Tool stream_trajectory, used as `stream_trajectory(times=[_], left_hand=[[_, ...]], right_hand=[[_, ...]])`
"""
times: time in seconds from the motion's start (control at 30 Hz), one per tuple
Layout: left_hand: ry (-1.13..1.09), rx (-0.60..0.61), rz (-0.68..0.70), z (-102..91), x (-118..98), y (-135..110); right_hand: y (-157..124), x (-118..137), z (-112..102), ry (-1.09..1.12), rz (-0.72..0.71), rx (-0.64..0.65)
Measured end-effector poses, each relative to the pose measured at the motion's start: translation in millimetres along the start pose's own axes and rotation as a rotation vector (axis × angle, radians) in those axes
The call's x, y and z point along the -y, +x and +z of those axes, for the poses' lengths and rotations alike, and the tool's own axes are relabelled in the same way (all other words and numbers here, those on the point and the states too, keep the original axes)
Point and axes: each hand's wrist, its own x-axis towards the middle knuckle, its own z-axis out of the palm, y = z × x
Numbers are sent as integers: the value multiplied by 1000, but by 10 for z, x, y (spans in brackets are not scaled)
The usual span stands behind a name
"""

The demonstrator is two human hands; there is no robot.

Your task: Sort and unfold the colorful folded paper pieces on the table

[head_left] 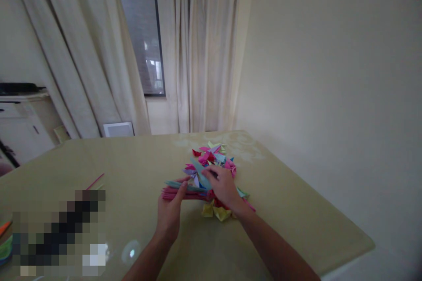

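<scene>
My left hand grips a stack of folded paper, pink below with light blue on top, its thumb pressing from above. Just to the right, my right hand pinches a light blue paper piece between thumb and fingers, tilted up over the stack's right end. Behind and around both hands lies a pile of colourful folded paper pieces in pink, purple, red, blue and green. Yellow folded pieces rest on the table just below my right hand, which hides part of the pile.
The pale table meets a plain wall on the right. A thin pink stick lies at the left, beside a blurred-out patch. Curtains and a window are beyond the far edge; a white cabinet is at far left.
</scene>
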Motion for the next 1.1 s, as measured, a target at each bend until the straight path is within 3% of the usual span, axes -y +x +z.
stream_trajectory(times=[0.1, 0.13, 0.27, 0.5, 0.6, 0.67, 0.73, 0.8, 0.9, 1.0, 1.07, 1.1], left_hand=[[-29, -115, -7, -61, 34, 113], [-32, -125, -7, -76, 48, 139], [-14, -62, -10, -104, 96, 168], [88, -65, 34, -72, 8, 98], [174, 35, 49, -23, -41, 15], [187, 122, 33, -2, -43, -27], [188, 130, 34, -6, -31, -30], [186, 52, 60, -39, -20, 11], [168, -57, 70, -105, -14, 108], [142, -52, 19, -130, 5, 158], [123, -18, -30, -116, 25, 144], [119, 6, -49, -105, 33, 127]], right_hand=[[247, -8, -6, -105, 60, -126], [262, 9, 4, -104, 42, -116], [22, 90, 76, 62, -54, 204], [-365, -122, -237, -91, 166, 11], [-456, -37, -248, -100, 108, -4], [-462, 68, -158, -44, 22, 108], [-375, 126, -67, -14, -49, 164], [-192, 84, -38, 21, -55, 95], [131, -131, -100, 37, 58, -88], [258, -328, -132, -100, 135, -273], [179, -351, -79, -97, 78, -266], [106, -325, -36, -51, 20, -179]])
